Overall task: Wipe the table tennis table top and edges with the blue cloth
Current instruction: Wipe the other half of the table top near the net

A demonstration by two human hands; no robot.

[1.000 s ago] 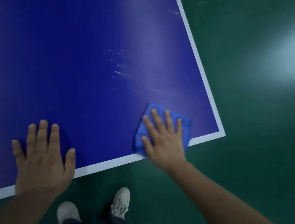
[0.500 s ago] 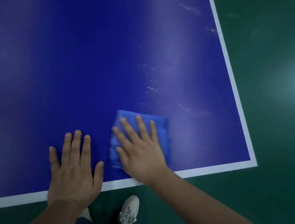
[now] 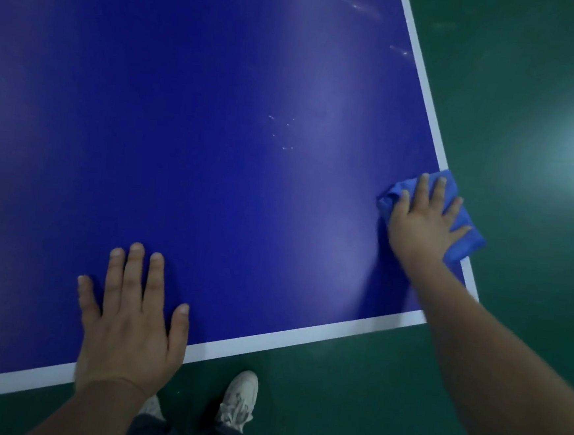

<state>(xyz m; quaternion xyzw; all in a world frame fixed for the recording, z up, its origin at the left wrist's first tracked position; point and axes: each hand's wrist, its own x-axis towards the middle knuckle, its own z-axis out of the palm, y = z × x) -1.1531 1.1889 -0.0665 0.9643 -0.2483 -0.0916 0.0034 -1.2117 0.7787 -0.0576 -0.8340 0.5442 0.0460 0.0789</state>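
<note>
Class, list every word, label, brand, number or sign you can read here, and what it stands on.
None: no text can be read. The table top, its white edge line, the blue cloth, the shoe and the floor are plain; the pale flecks on the table are marks, not writing.

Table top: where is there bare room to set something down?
Bare, bar a few specks: everything beyond the left hand and left of the cloth, and between the hands. Crowded only at the right edge, under the right hand.
</note>
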